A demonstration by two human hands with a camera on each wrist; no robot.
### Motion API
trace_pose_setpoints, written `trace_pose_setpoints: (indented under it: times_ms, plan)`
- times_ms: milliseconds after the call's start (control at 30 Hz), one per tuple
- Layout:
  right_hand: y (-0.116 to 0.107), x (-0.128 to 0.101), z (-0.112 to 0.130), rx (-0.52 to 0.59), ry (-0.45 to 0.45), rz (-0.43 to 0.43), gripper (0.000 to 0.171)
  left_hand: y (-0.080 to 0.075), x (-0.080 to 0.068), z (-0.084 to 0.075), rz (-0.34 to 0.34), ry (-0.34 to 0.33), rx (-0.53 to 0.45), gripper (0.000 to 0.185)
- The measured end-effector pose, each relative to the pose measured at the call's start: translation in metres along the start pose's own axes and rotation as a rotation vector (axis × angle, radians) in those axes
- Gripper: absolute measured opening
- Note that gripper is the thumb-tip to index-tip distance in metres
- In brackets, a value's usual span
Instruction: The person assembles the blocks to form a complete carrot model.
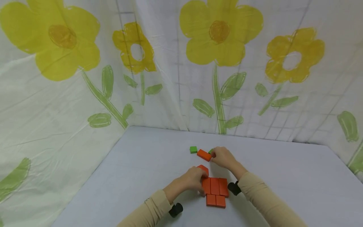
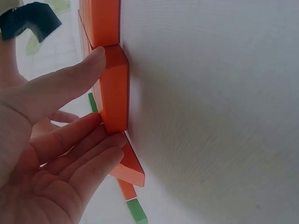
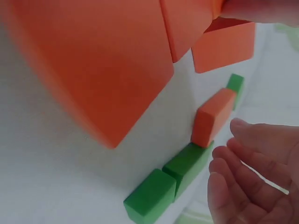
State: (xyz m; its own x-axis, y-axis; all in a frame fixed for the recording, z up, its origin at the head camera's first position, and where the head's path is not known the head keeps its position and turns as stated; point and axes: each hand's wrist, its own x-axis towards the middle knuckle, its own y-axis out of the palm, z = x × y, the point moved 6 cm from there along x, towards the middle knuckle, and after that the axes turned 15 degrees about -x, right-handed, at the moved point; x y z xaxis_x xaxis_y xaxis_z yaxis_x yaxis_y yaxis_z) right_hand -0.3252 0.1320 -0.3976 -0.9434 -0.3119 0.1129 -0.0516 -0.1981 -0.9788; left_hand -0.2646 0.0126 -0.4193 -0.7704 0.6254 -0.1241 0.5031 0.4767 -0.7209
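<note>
Touching red blocks [image 1: 215, 186], left grip [image 1: 193, 179] spreads wide, right grip [image 1: 223, 157] narrower beside an orange block [image 1: 204, 154].

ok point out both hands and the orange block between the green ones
Left hand [image 1: 191, 178]: head view, back of hand.
Right hand [image 1: 224, 157]: head view, back of hand.
Orange block [image 1: 204, 154]: head view, top face.

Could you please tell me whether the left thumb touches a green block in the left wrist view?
No, the left hand has its thumb on an orange block.
</note>
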Motion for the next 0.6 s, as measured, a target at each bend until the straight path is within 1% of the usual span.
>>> trace_pose_setpoints:
  times_ms: [133, 267, 367, 500, 600]
  plan:
    - [0.009, 0.014, 0.004, -0.048, 0.007, 0.014, 0.007, 0.0, 0.001, 0.0, -0.003, 0.001, -0.004, 0.05]
    - [0.017, 0.022, 0.007, -0.136, 0.022, 0.031, 0.017, 0.0, 0.002, 0.0, -0.002, 0.005, 0.004, 0.051]
    - [0.02, 0.023, 0.009, -0.192, 0.033, 0.017, 0.02, 0.001, 0.003, 0.0, 0.001, 0.002, 0.005, 0.051]
    - [0.022, 0.022, 0.015, -0.202, 0.029, -0.006, 0.015, 0.001, 0.003, 0.001, -0.001, -0.015, -0.011, 0.051]
    - [0.023, 0.02, 0.021, -0.201, 0.014, -0.006, 0.01, 0.0, 0.002, 0.002, -0.006, -0.024, -0.02, 0.051]
